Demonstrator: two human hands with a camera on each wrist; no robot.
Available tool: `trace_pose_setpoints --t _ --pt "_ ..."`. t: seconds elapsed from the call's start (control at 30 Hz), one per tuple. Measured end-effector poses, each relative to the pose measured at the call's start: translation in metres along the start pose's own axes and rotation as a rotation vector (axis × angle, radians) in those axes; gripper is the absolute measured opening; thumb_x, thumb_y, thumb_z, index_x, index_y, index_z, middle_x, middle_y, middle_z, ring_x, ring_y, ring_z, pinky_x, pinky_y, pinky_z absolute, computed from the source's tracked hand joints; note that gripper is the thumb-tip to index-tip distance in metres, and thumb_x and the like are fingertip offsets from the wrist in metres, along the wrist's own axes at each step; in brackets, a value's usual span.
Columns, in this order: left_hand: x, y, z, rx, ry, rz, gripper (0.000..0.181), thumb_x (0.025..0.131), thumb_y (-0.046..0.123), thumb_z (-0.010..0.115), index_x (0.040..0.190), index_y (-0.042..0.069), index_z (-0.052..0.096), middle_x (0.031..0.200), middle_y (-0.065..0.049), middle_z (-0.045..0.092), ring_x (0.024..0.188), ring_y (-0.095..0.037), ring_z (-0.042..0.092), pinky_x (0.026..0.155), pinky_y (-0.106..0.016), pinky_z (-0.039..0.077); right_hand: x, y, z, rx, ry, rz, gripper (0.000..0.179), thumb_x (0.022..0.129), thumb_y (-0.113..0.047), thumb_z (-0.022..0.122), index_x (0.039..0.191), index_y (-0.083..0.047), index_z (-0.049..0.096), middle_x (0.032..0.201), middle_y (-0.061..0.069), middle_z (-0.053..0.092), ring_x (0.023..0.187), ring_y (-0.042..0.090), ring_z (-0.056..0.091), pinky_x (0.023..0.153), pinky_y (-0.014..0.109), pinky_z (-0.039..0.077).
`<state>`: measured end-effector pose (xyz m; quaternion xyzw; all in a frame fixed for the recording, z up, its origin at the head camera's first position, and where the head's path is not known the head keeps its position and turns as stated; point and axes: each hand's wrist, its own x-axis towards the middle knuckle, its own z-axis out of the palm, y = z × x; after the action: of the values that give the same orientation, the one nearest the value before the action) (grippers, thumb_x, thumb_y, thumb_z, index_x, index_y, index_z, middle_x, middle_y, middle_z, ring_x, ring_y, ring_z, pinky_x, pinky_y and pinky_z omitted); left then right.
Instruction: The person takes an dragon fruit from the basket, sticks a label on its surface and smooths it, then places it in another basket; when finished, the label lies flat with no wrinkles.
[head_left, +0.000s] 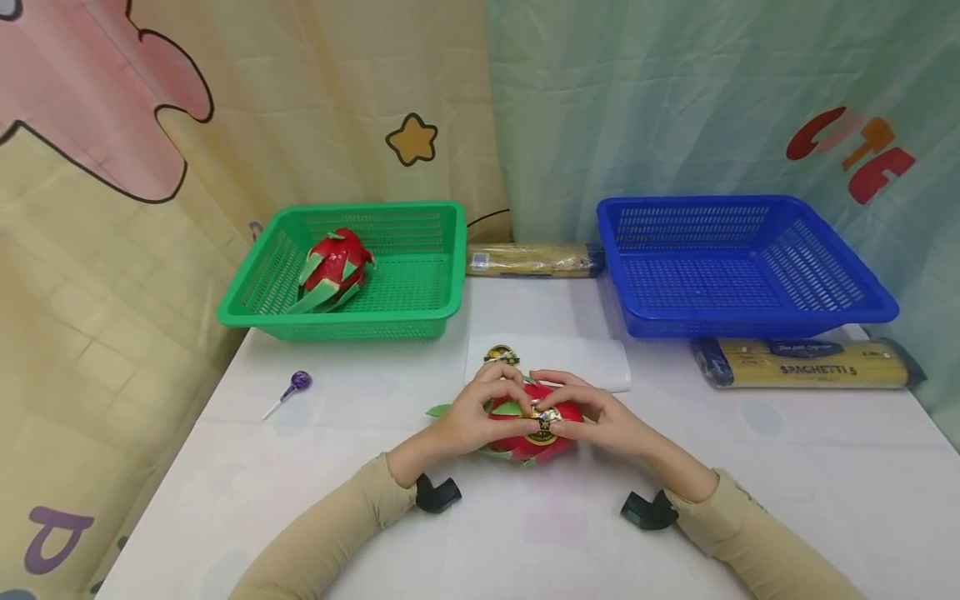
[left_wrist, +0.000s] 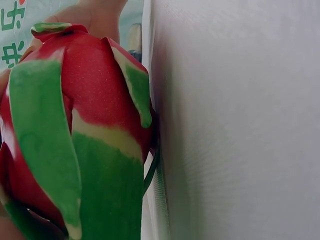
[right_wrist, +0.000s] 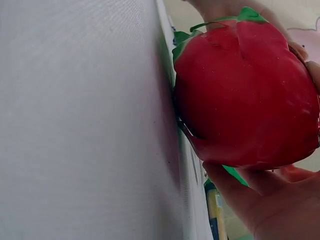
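Note:
A red dragon fruit (head_left: 504, 448) with green leaf-like scales lies on the table between both hands, its stem side to the left. My left hand (head_left: 474, 417) curves over its left part, and my right hand (head_left: 611, 421) over its right part. A black and gold round sticker (head_left: 542, 432) sits on its top front. Both thumbs and forefingers meet around that sticker, whose upper part glints. In the left wrist view the dragon fruit (left_wrist: 100, 80) shows broad green scales. The right wrist view shows the dragon fruit's (right_wrist: 245, 100) smooth red end, with right-hand fingers (right_wrist: 235, 195) against its side.
A green basket (head_left: 360, 325) holds another dragon fruit (head_left: 337, 265). At right stands a blue basket (head_left: 757, 323). Spaghetti packs (head_left: 536, 260) (head_left: 813, 364) lie nearby. A white sheet (head_left: 577, 358) bears another round sticker (head_left: 501, 356). A purple lollipop (head_left: 300, 382) lies at left.

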<state>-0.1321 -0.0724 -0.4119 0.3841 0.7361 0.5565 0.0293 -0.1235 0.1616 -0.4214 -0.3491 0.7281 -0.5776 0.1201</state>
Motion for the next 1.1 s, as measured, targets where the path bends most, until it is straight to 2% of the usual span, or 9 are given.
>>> trace_pose_setpoints --t 0.13,0.33,0.47,0.57,0.73,0.9,0.97,1.1 --pt "0.001 -0.0008 -0.0038 -0.019 -0.036 0.037 0.007 0.083 0.007 0.07 0.088 0.011 0.067 0.107 -0.005 0.048 0.111 -0.022 0.037 0.092 -0.04 0.037 0.0009 0.0004 -0.0007 0.031 0.011 0.0 0.025 0.089 -0.002 0.059 0.111 -0.013 0.067 0.145 0.009 0.037 0.134 0.027 0.03 0.1 0.059 0.026" --pt "0.0015 -0.0003 -0.0075 -0.037 -0.055 0.001 0.009 0.086 0.003 0.063 0.093 0.007 0.067 0.111 -0.008 0.048 0.113 -0.022 0.037 0.093 -0.04 0.038 0.0024 0.0018 -0.0001 0.074 0.02 0.033 0.023 0.093 -0.003 0.052 0.111 -0.01 0.064 0.147 0.013 0.035 0.135 0.034 0.026 0.1 0.058 0.026" --pt "0.0009 0.0007 -0.0044 0.0 -0.03 -0.004 0.014 0.081 -0.002 0.063 0.093 0.004 0.066 0.11 -0.011 0.048 0.113 -0.025 0.037 0.092 -0.039 0.04 0.0027 0.0 0.0011 0.077 0.021 0.052 0.019 0.095 -0.005 0.049 0.111 -0.009 0.059 0.147 0.015 0.033 0.136 0.038 0.024 0.102 0.058 0.022" --pt "0.0007 0.0018 -0.001 0.025 -0.011 0.018 0.016 0.076 -0.004 0.067 0.09 0.003 0.065 0.108 -0.014 0.048 0.112 -0.03 0.036 0.09 -0.039 0.041 0.0022 -0.0019 0.0025 0.033 0.017 0.063 0.019 0.095 -0.006 0.051 0.112 -0.012 0.056 0.147 0.011 0.033 0.135 0.036 0.026 0.102 0.056 0.026" --pt "0.0002 0.0025 0.0013 0.055 -0.022 0.055 0.015 0.074 0.001 0.072 0.086 0.007 0.066 0.107 -0.01 0.048 0.111 -0.026 0.037 0.09 -0.038 0.04 0.0008 -0.0044 0.0045 -0.094 0.015 0.029 0.032 0.09 -0.006 0.059 0.119 -0.017 0.05 0.145 0.006 0.034 0.132 0.031 0.033 0.101 0.049 0.034" --pt "-0.0007 -0.0028 -0.0016 -0.014 -0.027 0.064 0.011 0.078 0.001 0.066 0.085 0.009 0.068 0.107 -0.006 0.048 0.111 -0.023 0.038 0.094 -0.04 0.039 -0.0004 -0.007 0.0056 -0.147 -0.013 -0.033 0.048 0.081 -0.002 0.062 0.125 -0.017 0.046 0.146 0.007 0.032 0.13 0.031 0.036 0.099 0.041 0.038" --pt "-0.0007 -0.0044 -0.0028 -0.045 -0.028 0.058 0.011 0.08 -0.001 0.064 0.086 0.007 0.068 0.107 -0.007 0.049 0.111 -0.023 0.038 0.094 -0.04 0.039 -0.0011 -0.0071 0.0061 -0.155 -0.013 -0.025 0.053 0.079 -0.003 0.063 0.127 -0.018 0.044 0.146 0.005 0.031 0.129 0.029 0.037 0.099 0.04 0.038" --pt "-0.0008 -0.0049 -0.0035 -0.032 -0.037 0.056 0.012 0.079 -0.003 0.063 0.086 0.005 0.068 0.107 -0.011 0.048 0.11 -0.025 0.039 0.094 -0.039 0.039 -0.002 -0.0074 0.0086 -0.157 0.017 0.005 0.057 0.081 -0.006 0.065 0.13 -0.017 0.037 0.145 0.003 0.034 0.123 0.025 0.044 0.095 0.037 0.042"
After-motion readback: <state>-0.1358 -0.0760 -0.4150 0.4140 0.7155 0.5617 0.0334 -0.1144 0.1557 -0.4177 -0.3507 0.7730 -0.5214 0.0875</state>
